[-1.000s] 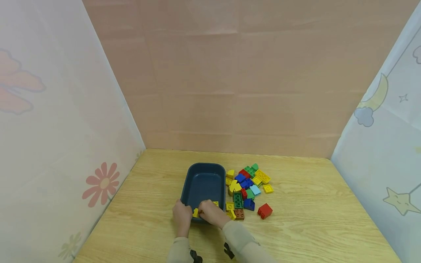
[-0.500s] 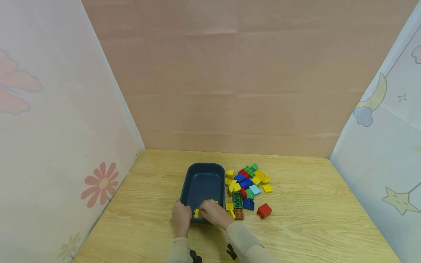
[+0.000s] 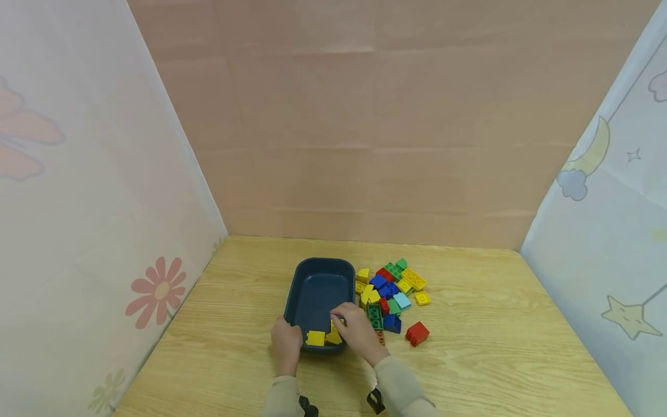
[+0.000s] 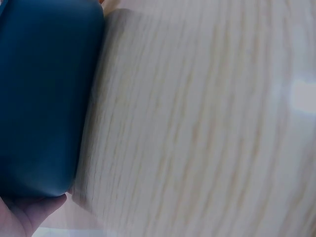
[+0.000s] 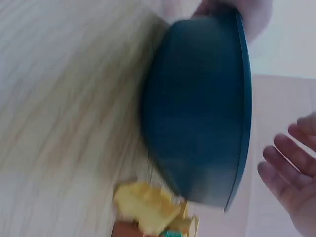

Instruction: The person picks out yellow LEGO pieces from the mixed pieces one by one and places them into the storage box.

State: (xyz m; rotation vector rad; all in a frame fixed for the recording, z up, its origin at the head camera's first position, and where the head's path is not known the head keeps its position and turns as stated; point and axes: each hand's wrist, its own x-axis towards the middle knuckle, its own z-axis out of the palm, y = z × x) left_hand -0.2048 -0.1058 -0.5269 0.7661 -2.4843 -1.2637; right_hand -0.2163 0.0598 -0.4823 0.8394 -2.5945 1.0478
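1. We see the left hand [image 3: 286, 341] gripping the near-left rim of a dark-blue rounded rectangular tray [image 3: 325, 298].
2. Right hand [image 3: 359, 331]: fingers loosely bent, grasping nothing, above tray's right side.
3. We note yellow plastic bricks [image 3: 315, 338] inside, near end; multicoloured plastic bricks [image 3: 389, 289] right.

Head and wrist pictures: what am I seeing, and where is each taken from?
There is no machine here. The head picture looks forward and down from a camera on the person's head; each wrist picture comes from a camera worn on that wrist. The left hand grips the dark blue tray at its near left corner. The right hand hangs over the near right corner; in its wrist view the fingers hold nothing. Yellow blocks lie inside the tray, and loose coloured blocks lie on the table to its right.
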